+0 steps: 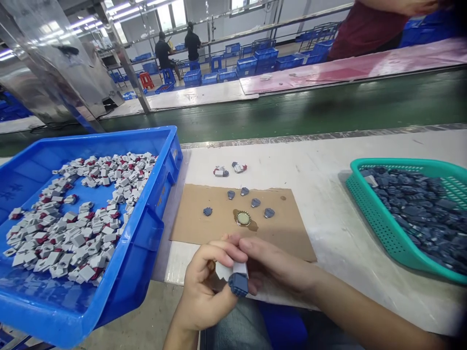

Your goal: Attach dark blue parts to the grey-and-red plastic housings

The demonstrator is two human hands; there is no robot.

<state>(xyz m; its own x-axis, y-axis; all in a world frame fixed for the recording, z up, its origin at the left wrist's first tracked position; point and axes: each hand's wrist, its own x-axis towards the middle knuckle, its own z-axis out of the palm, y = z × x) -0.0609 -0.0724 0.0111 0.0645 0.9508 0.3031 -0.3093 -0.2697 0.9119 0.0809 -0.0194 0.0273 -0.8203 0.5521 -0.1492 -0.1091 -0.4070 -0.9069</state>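
My left hand (207,287) is closed around a white and dark blue plastic piece (239,284), its blue end pointing down toward me. My right hand (270,265) meets it from the right, fingers closed against the same piece, partly hidden behind it. Just beyond both hands lies a brown cardboard sheet (193,214), with a small round metal dish (243,218) and several dark blue parts (256,202) on it. Two white, red and blue pieces (239,167) rest on the white table past the cardboard.
On the left stands a blue bin (160,194) of white and red pieces. A green basket (375,223) of dark blue parts is at the right. Behind the table runs a green conveyor belt (292,119); a person in dark red (365,29) stands beyond it.
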